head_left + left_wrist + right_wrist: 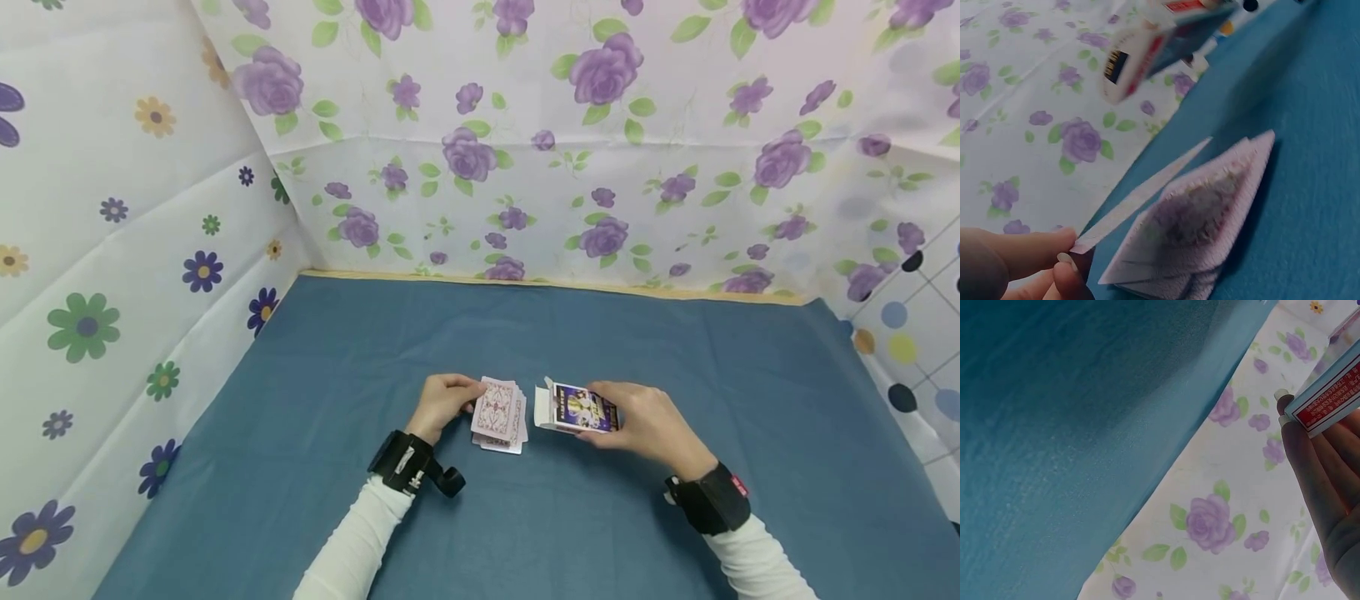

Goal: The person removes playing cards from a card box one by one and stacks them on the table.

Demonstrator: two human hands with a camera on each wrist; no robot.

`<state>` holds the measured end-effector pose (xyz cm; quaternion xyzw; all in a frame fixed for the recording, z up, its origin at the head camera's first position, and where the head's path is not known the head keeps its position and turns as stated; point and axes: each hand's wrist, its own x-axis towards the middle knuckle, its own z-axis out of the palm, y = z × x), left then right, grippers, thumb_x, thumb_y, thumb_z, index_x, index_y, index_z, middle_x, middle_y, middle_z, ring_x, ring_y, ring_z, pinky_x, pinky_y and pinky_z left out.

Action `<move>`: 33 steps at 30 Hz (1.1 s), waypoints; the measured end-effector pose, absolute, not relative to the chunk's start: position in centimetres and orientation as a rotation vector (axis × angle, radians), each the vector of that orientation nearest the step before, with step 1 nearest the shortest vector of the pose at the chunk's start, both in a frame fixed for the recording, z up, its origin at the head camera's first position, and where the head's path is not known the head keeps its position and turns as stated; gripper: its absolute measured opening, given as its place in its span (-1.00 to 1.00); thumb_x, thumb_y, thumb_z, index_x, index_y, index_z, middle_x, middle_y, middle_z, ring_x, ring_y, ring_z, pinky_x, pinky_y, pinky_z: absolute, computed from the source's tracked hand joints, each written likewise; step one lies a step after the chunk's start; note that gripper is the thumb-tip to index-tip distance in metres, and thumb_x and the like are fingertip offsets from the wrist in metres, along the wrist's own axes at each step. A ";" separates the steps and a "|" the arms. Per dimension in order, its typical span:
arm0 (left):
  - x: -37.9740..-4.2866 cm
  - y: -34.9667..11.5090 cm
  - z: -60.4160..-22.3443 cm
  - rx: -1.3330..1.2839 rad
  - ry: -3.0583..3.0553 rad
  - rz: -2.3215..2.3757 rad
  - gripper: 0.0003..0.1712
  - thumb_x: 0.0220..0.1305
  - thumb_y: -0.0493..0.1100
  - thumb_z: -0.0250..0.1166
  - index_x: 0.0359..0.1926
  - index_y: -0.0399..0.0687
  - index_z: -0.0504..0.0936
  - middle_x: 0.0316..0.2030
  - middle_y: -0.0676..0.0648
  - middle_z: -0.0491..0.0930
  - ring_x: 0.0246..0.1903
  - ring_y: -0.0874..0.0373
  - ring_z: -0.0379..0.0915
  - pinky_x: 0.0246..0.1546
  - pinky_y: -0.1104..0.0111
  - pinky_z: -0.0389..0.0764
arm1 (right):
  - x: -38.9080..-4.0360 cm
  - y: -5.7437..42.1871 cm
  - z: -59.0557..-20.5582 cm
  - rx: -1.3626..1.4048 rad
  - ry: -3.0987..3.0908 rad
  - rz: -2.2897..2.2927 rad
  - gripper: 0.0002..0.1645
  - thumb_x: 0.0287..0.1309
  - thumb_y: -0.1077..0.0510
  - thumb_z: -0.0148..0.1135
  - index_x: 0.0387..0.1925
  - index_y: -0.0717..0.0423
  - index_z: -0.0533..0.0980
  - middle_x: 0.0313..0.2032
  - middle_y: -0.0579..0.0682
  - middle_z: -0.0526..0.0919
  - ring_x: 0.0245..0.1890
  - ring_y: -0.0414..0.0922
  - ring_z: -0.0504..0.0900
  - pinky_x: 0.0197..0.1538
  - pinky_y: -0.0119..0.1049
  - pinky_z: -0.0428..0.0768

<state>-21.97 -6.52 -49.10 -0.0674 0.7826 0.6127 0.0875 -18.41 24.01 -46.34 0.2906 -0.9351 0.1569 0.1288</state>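
My left hand (446, 403) pinches a playing card (1141, 199) by its corner between thumb and fingers, tilted up over a loose pile of cards. That pile of playing cards (517, 435) lies slightly fanned on the blue cloth, patterned backs up. To its right, my right hand (647, 422) grips a card box (585, 408) with a dark, colourful front. The box's end flap (543, 407) stands open toward the pile. Printed red and white edges of the box show in the right wrist view, with fingers wrapped along it.
A blue cloth (600, 525) covers the table, with a yellowish strip (480, 280) along its back edge. Behind it hangs a floral sheet (465, 100), and another flowered sheet (82, 225) stands at the left. Dotted white sheeting (930, 333) borders the right side.
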 end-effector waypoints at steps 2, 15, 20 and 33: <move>-21.9 -6.4 -49.3 -0.182 2.374 1.801 -0.82 0.19 -0.20 0.38 -0.28 -0.27 0.73 -0.48 -0.09 0.67 -0.61 0.20 0.45 -0.52 0.40 0.42 | -18.4 24.0 -46.4 0.848 -2.718 0.460 -0.21 -0.18 -0.27 0.51 0.05 0.10 0.59 -0.13 0.04 0.73 -0.23 -0.14 0.69 -0.25 -0.20 0.61; -21.3 -5.4 -49.3 0.025 2.790 1.422 -0.83 0.12 -0.23 0.43 -0.51 -0.23 0.66 -0.65 -0.12 0.60 -0.71 0.24 0.37 -0.65 0.42 0.33 | -18.4 24.0 -46.6 0.826 -2.762 0.469 -0.21 -0.14 -0.29 0.48 0.06 0.08 0.59 -0.10 0.04 0.72 -0.19 -0.12 0.70 -0.21 -0.18 0.61; -21.4 -5.4 -49.2 0.057 2.804 1.409 -0.81 0.13 -0.21 0.42 -0.53 -0.22 0.65 -0.67 -0.09 0.57 -0.71 0.25 0.33 -0.64 0.43 0.30 | -18.3 24.1 -46.4 0.825 -2.754 0.455 -0.21 -0.16 -0.29 0.49 0.06 0.09 0.59 -0.11 0.05 0.73 -0.19 -0.11 0.70 -0.22 -0.18 0.61; -19.8 -2.8 -45.3 0.621 2.513 1.560 -0.85 0.30 -0.19 0.27 -0.20 -0.15 0.72 -0.66 -0.01 0.45 -0.69 0.29 0.19 -0.58 0.48 0.22 | -18.3 24.0 -46.3 0.854 -2.700 0.445 -0.21 -0.19 -0.26 0.52 0.04 0.10 0.59 -0.13 0.04 0.73 -0.23 -0.13 0.70 -0.25 -0.21 0.61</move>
